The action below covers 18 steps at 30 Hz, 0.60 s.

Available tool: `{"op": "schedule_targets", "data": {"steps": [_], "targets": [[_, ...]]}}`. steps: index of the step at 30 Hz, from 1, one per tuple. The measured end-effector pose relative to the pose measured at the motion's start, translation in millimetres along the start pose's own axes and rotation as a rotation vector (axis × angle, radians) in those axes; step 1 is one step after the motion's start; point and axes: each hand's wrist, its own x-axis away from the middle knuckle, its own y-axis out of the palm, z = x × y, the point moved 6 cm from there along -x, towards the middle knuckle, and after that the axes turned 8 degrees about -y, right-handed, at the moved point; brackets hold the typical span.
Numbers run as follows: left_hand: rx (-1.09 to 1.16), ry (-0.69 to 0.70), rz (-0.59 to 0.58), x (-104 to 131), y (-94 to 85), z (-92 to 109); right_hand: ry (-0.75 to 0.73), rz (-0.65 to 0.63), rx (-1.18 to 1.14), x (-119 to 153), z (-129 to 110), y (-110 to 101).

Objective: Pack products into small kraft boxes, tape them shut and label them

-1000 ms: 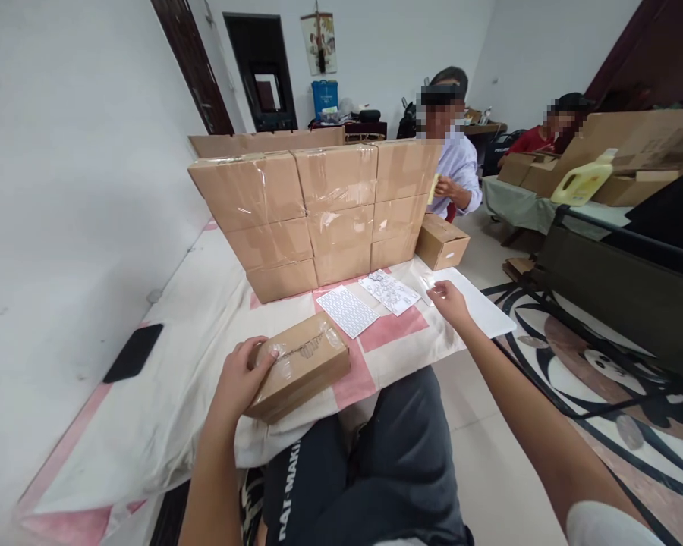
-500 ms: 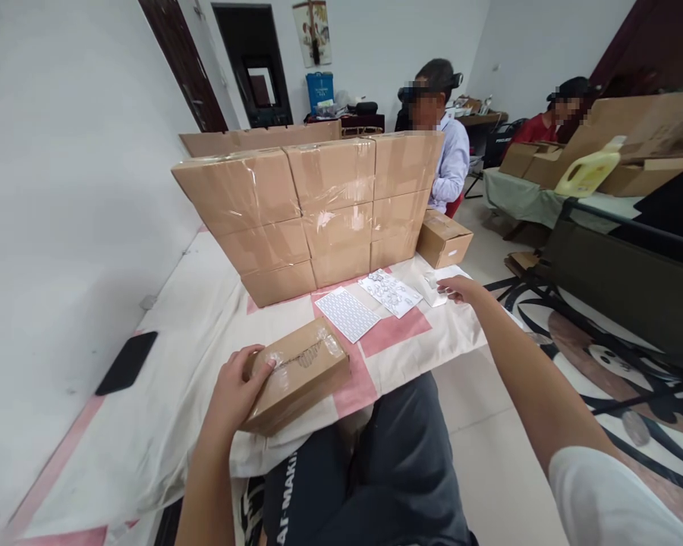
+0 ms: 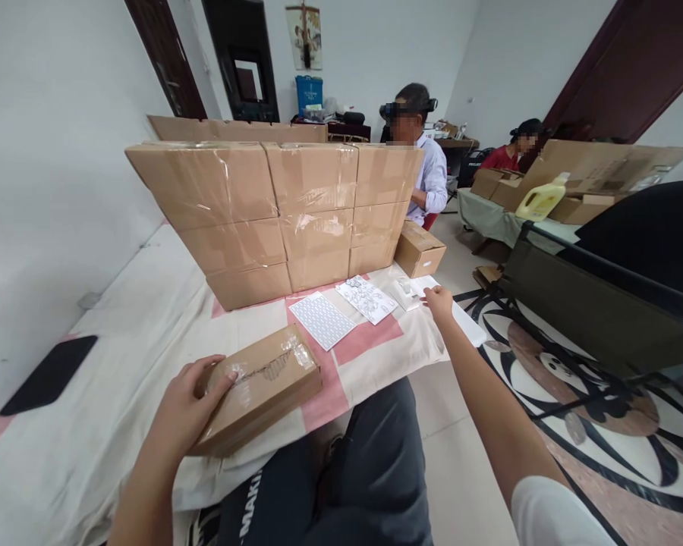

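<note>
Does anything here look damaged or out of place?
The box under the left hand has a dark, ragged mark along its taped top; torn or scribbled, I can't tell. By the right hand, a white sheet seems to stick out beyond the table.

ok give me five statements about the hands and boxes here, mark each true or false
1. The left hand touches the taped box. True.
2. The right hand touches that box too. False: the right hand is by the white sheet.
3. The stacked boxes stand three high. True.
4. The black object lies right of the taped box. False: the black object lies to its left.
5. The finely patterned sheet lies on the tablecloth. True.
</note>
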Motion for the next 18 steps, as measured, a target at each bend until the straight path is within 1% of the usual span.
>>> {"op": "schedule_targets", "data": {"steps": [3, 8, 14, 18], "targets": [[0.01, -0.01, -0.011, -0.4, 0.3, -0.1, 0.072, 0.018, -0.065, -1.3, 5.3, -4.9], [0.019, -0.043, 0.009, -0.1, 0.0, -1.2, 0.103, -0.08, -0.134, -9.2, 7.1, 5.0], [0.019, -0.127, 0.002, 0.0, -2.2, 2.7, 0.114, -0.137, -0.083, -28.7, 14.9, 18.0], [0.016, -0.203, 0.009, -1.7, -4.5, -0.1, 0.167, -0.249, -0.053, -46.5, 27.1, 27.0]]}}
